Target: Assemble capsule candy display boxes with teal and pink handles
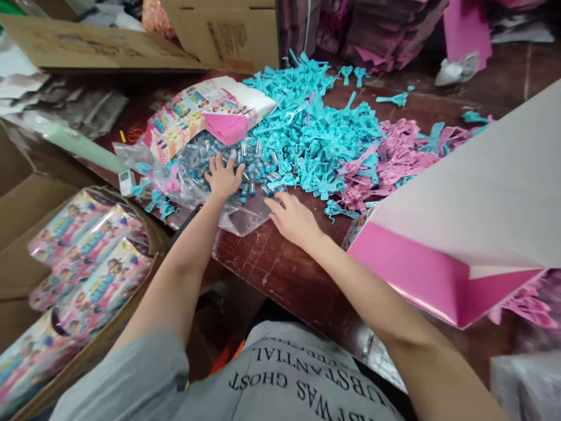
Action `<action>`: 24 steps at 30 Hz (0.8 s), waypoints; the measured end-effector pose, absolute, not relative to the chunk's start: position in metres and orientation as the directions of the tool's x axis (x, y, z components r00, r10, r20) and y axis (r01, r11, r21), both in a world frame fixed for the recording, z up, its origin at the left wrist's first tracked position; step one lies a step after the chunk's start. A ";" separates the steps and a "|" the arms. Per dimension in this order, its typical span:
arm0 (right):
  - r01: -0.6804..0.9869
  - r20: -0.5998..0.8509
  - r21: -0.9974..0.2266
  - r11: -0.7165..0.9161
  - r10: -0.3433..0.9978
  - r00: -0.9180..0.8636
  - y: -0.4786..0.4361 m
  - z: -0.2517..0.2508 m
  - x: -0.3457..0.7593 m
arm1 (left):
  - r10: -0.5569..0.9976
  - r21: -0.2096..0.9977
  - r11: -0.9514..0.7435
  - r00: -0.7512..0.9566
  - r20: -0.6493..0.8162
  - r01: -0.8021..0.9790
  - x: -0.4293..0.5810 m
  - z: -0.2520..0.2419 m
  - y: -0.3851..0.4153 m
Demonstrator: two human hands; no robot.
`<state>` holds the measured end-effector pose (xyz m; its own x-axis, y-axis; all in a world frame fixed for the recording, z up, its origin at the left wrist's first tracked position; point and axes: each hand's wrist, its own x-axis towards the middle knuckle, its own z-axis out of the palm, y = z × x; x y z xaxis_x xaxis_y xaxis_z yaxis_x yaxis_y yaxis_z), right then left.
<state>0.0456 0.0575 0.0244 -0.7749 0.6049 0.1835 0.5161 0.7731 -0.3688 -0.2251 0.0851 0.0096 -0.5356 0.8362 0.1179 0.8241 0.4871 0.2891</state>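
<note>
My left hand (pixel 225 180) lies with spread fingers on a heap of small clear tubes with blue ends (pixel 256 166), partly in a clear plastic bag (pixel 243 219). To its right, my right hand (pixel 295 219) rests low over the table at the heap's near edge, fingers loosely apart; I see nothing held in it, and its palm is hidden. Beyond the hands a large pile of turquoise plastic pieces (pixel 307 134) spreads out, with pink plastic pieces (pixel 403 152) on its right. A printed cardboard sheet with a pink fold (pixel 225 128) sits behind the tubes.
A brown carton (pixel 17 234) at left holds several printed packages (pixel 100 234). A large white and pink box (pixel 412 263) stands open at right. Another carton (pixel 236 38) is at the back. The dark red table's (pixel 272 269) near edge runs before my body.
</note>
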 end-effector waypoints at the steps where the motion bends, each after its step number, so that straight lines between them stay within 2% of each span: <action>1: 0.594 0.126 -0.364 0.717 0.670 -0.732 0.068 0.022 0.022 | 0.840 0.276 0.482 -0.528 0.125 0.832 -0.217 0.009 0.084; 3: 0.709 0.029 -0.372 0.599 0.771 -0.637 0.089 0.018 -0.007 | 0.840 0.287 0.458 -0.515 0.170 0.841 -0.202 0.009 0.079; 5: 0.740 -0.004 -0.383 0.552 0.800 -0.599 0.102 0.014 -0.014 | 0.852 0.325 0.375 -0.461 0.250 0.868 -0.191 0.010 0.069; 7: 0.726 0.010 -0.389 0.567 0.791 -0.612 0.104 0.010 -0.004 | 0.881 0.413 0.211 -0.356 0.312 0.886 -0.181 0.010 0.056; 8: 0.710 0.043 -0.403 0.577 0.787 -0.616 0.101 0.009 0.005 | 0.896 0.498 0.131 -0.317 0.310 0.857 -0.176 0.010 0.048; 10: 0.627 0.166 -0.460 0.629 0.755 -0.635 0.088 0.006 0.025 | 0.930 0.762 0.063 -0.314 0.188 0.644 -0.162 0.009 0.032; 11: 0.550 0.240 -0.489 0.677 0.710 -0.662 0.079 0.005 0.033 | 0.944 0.888 0.093 -0.323 0.065 0.450 -0.155 0.008 0.024; 12: 0.449 0.310 -0.510 0.733 0.644 -0.700 0.069 0.004 0.039 | 0.948 0.962 0.152 -0.309 -0.077 0.225 -0.148 0.008 0.017; 14: 0.241 0.395 -0.518 0.821 0.480 -0.784 0.052 0.003 0.044 | 0.926 0.958 0.244 -0.258 -0.277 -0.153 -0.139 0.008 0.005; 16: 0.151 0.423 -0.523 0.839 0.409 -0.809 0.046 0.005 0.038 | 0.891 0.929 0.210 -0.330 -0.310 -0.306 -0.139 0.009 -0.007; 17: 0.184 0.423 -0.532 0.826 0.448 -0.788 0.048 0.007 0.031 | 0.866 0.940 0.164 -0.412 -0.283 -0.301 -0.142 0.009 -0.012; 19: 0.359 0.378 -0.538 0.762 0.599 -0.706 0.062 0.010 0.012 | 0.832 0.970 0.125 -0.510 -0.217 -0.208 -0.150 0.010 -0.024; 21: 0.550 0.268 -0.481 0.682 0.712 -0.649 0.081 0.011 -0.010 | 0.847 0.975 0.177 -0.484 -0.221 -0.134 -0.154 0.010 -0.036; 24: 0.659 0.080 -0.334 0.673 0.717 -0.692 0.097 0.006 -0.034 | 0.855 0.961 0.245 -0.440 -0.277 -0.129 -0.152 0.011 -0.052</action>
<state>-0.0339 0.0968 0.0063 -0.6921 0.7174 0.0801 0.6594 0.6734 -0.3341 -0.1516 -0.0521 0.0106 -0.4396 0.8545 -0.2766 -0.1294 0.2445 0.9610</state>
